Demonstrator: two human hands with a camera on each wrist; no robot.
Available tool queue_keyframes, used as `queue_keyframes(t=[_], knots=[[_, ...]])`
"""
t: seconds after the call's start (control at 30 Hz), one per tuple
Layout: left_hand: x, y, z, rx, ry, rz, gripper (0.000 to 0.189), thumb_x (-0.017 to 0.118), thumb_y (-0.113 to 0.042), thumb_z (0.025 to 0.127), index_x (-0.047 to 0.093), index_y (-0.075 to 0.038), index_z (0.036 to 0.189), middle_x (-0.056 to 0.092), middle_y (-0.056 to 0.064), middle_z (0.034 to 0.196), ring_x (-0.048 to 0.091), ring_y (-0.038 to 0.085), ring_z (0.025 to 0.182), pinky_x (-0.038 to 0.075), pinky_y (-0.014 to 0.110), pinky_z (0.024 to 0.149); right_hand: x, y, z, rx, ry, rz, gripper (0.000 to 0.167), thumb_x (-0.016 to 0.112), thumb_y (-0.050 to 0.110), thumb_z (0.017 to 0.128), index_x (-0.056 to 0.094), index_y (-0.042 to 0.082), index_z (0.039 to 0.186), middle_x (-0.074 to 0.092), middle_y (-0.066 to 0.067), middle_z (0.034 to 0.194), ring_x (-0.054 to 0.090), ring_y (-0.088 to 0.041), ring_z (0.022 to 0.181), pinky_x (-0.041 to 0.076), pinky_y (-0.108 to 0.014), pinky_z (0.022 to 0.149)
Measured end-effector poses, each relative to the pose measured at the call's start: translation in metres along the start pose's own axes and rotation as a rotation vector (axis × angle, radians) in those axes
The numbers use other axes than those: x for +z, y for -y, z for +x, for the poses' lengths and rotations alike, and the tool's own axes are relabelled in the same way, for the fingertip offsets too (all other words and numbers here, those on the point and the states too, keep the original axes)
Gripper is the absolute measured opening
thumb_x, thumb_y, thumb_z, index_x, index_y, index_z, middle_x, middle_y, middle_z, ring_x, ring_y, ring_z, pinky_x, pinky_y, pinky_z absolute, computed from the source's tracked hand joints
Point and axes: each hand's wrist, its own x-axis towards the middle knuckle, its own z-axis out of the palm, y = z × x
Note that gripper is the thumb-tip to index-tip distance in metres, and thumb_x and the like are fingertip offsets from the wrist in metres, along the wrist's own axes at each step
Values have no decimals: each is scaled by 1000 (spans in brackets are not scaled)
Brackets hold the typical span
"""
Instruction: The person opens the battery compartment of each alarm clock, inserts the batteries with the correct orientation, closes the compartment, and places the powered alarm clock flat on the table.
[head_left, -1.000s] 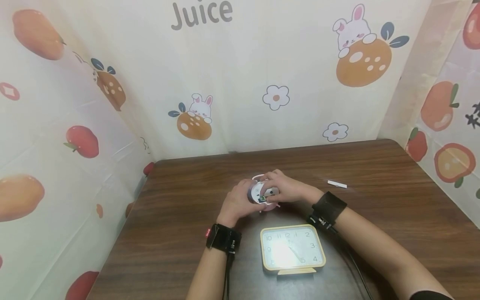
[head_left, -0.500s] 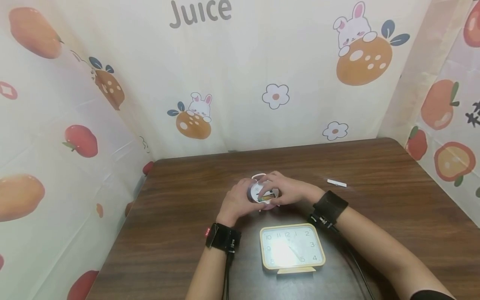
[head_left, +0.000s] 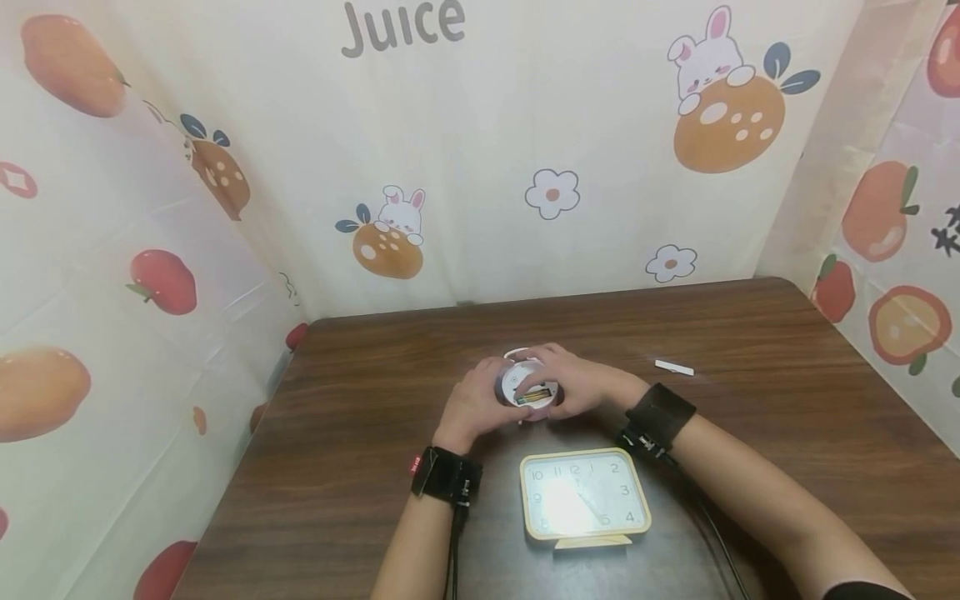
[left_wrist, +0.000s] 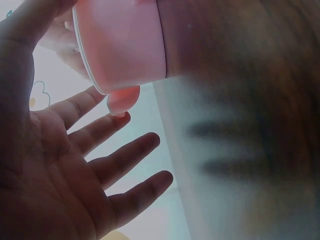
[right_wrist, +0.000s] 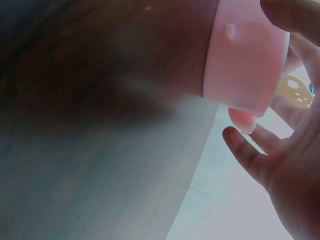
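A small round pink alarm clock (head_left: 512, 380) lies with its white back upward near the table's middle. Inside its uncovered battery compartment is a battery (head_left: 533, 397) with a green end and a gold-coloured part. My left hand (head_left: 474, 402) grips the clock's left side between thumb and forefinger; in the left wrist view the other fingers spread past the pink body (left_wrist: 122, 42). My right hand (head_left: 576, 382) reaches over the back from the right, thumb at the lower right side, a fingertip near the battery. Its fingers hide part of the back.
A yellow-framed rectangular clock (head_left: 587, 495) lies face up in front of the hands. One small white strip (head_left: 674, 367) sits on the brown table (head_left: 375, 500) to the right. Fruit-printed curtains (head_left: 480, 133) stand behind and at both sides.
The right thumb has shifted from the battery compartment to the pink clock's lower right side. More of the battery shows in the compartment now. My left hand keeps its hold.
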Motion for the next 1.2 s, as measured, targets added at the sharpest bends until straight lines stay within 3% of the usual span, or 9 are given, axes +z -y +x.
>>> queue_keyframes(t=[0.27, 0.5, 0.7, 0.93, 1.2], knots=[[0, -1, 0, -12, 0, -10, 82, 77, -63, 65, 52, -26, 134, 54, -4, 135, 53, 16, 115, 46, 44, 96, 3, -6, 1, -35, -32, -21, 37, 77, 43, 79, 67, 36, 114, 45, -10, 143, 38, -31, 131, 35, -60, 100], [0, -2, 0, -24, 7, -22, 82, 77, -63, 65, 51, -27, 134, 53, -5, 135, 52, 17, 117, 46, 45, 97, 1, -7, 0, -27, 2, 18, 37, 76, 41, 80, 67, 35, 115, 45, -8, 144, 35, -33, 134, 35, -58, 104], [1, -1, 1, -23, 5, -2, 82, 76, -64, 65, 51, -27, 134, 53, -5, 136, 52, 16, 116, 46, 43, 96, -1, -4, 3, -29, 34, -47, 33, 74, 42, 82, 67, 35, 114, 44, -10, 144, 36, -33, 133, 40, -54, 102], [1, -1, 1, -18, 1, 6, 81, 76, -64, 65, 52, -27, 133, 54, -5, 134, 54, 16, 113, 47, 45, 95, -5, 0, 7, -32, 31, -136, 35, 78, 44, 77, 69, 34, 109, 52, -11, 136, 44, -34, 124, 38, -57, 98], [0, -1, 0, -20, -3, -19, 80, 78, -62, 64, 52, -28, 131, 55, -6, 132, 54, 17, 115, 46, 48, 97, -7, 0, 11, -73, 60, -79, 35, 81, 37, 76, 71, 31, 110, 51, -12, 134, 43, -31, 122, 43, -50, 97]])
